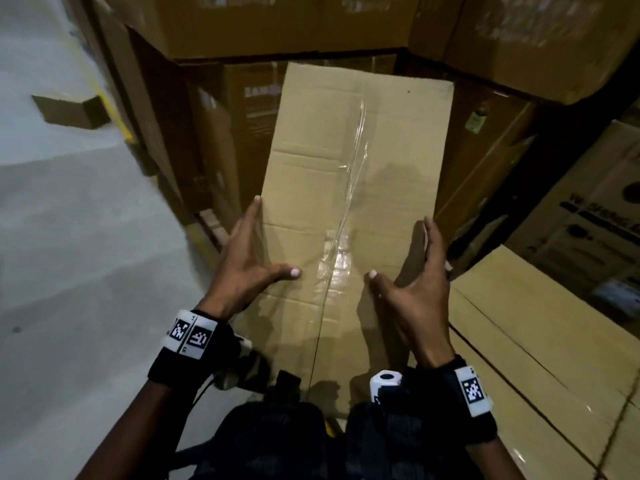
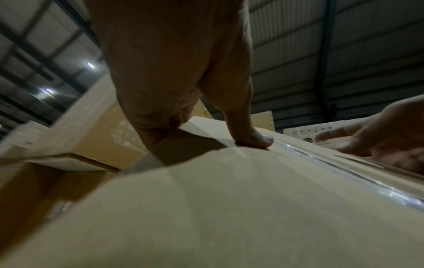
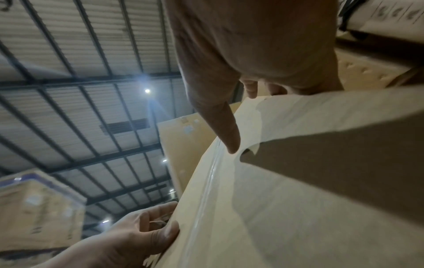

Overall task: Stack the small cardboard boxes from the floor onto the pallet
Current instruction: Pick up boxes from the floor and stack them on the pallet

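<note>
Head view: my left hand [image 1: 247, 261] and right hand [image 1: 414, 289] clasp the box [image 1: 346, 174] sides, thumbs on top.

Dim warehouse light from small ceiling lamps [image 3: 147, 90]; glare streaks the tape [image 1: 341, 252] on the box [image 1: 304, 188]. Hand shadows fall across cardboard; frame edges bend and blur, perhaps from motion.
</note>
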